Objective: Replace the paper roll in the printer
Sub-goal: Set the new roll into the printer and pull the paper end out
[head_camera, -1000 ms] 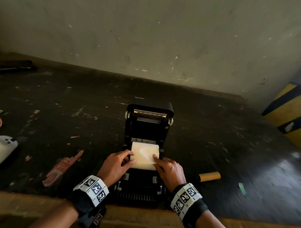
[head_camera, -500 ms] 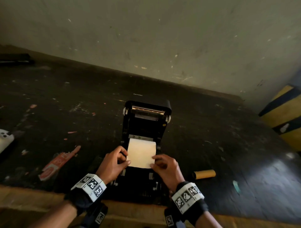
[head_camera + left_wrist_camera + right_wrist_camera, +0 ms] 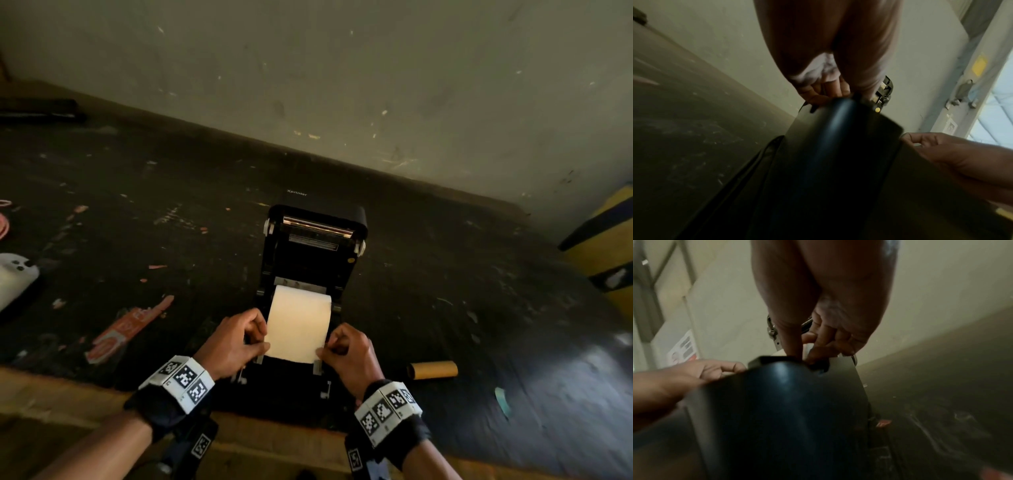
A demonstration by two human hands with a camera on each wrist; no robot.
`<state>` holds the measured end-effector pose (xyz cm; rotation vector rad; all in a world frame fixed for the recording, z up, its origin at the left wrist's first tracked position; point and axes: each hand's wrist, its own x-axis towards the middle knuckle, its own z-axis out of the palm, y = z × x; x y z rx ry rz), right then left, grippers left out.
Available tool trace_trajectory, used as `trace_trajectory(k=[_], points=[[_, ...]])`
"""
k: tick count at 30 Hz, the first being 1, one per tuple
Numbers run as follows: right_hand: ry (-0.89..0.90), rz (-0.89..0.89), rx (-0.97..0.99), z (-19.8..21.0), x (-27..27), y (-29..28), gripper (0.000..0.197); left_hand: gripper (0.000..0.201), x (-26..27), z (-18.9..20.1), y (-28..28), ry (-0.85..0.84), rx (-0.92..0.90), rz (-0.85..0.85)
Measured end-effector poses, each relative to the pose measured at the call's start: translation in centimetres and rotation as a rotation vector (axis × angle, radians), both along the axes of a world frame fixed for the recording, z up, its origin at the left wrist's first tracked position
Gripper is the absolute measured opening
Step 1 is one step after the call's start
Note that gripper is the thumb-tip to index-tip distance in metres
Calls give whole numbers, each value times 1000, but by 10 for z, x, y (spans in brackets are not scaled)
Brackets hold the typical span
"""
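A black printer [image 3: 313, 260] stands on the dark table with its lid tipped up and back. A white paper strip [image 3: 298, 323] runs out of the roll bay toward me. My left hand [image 3: 236, 339] pinches the strip's near left corner. My right hand [image 3: 346, 353] pinches its near right corner. In the left wrist view the left hand [image 3: 830, 91] curls its fingers over the printer's black body [image 3: 838, 154]. In the right wrist view the right hand [image 3: 824, 340] has its thumb and fingers closed at the printer's [image 3: 787, 410] top edge. The roll itself is hidden under the strip.
An empty brown cardboard core [image 3: 433, 370] lies on the table right of the printer. A torn orange wrapper [image 3: 126, 329] lies to the left, a white device [image 3: 15, 277] at the far left edge. A wall runs behind; a yellow-and-black post [image 3: 606, 246] stands at right.
Both hands went from resting on the paper's sides to pinching its near corners, and more of the strip now lies drawn out toward me.
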<state>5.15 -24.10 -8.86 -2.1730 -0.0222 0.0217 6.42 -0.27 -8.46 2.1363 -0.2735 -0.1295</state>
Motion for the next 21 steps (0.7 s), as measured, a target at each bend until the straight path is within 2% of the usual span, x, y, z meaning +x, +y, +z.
trace_trajectory(k=[8, 12, 17, 21], points=[[35, 35, -21, 1, 1, 0, 22, 18, 0, 0, -2, -45, -63, 72], [45, 5, 36, 2, 3, -1, 23, 18, 4, 2, -2, -2, 12, 36], [0, 25, -104, -4, 2, 2, 33, 17, 2, 1, -4, -30, 22, 72], [-27, 31, -133, -4, 0, 3, 35, 15, 0, 2, -9, -49, 132, 44]])
